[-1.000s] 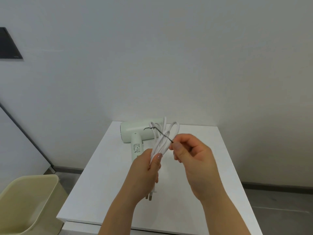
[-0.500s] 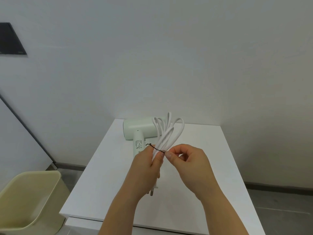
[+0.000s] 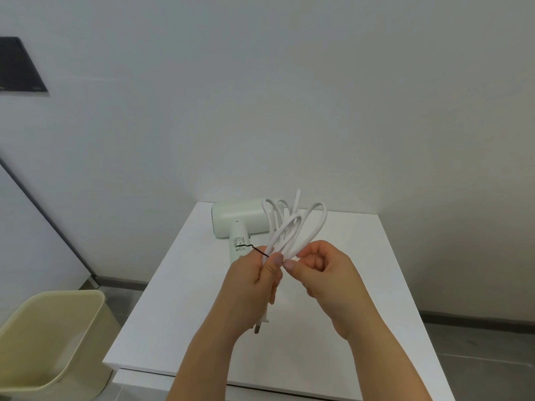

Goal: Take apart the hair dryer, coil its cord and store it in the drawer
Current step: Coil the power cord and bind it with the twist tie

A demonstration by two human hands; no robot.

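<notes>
Risk we note: the thin black wire tie (image 3: 248, 246) is only half wound. If our left hand (image 3: 252, 285) slackens its fist, the looped white flexible cord (image 3: 292, 227) springs open. Our right hand (image 3: 327, 282) pinches the loops beside it, above the white square table (image 3: 362, 314). On the table's far edge, beyond both hands, lies the pale green plastic hair dryer (image 3: 240, 219).

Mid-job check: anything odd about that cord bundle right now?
The thin black wire tie juts out loose on the left of the white power cord, not closed round it. The cord's loops fan unevenly above the left hand gripping them. Nothing looks damaged.
</notes>
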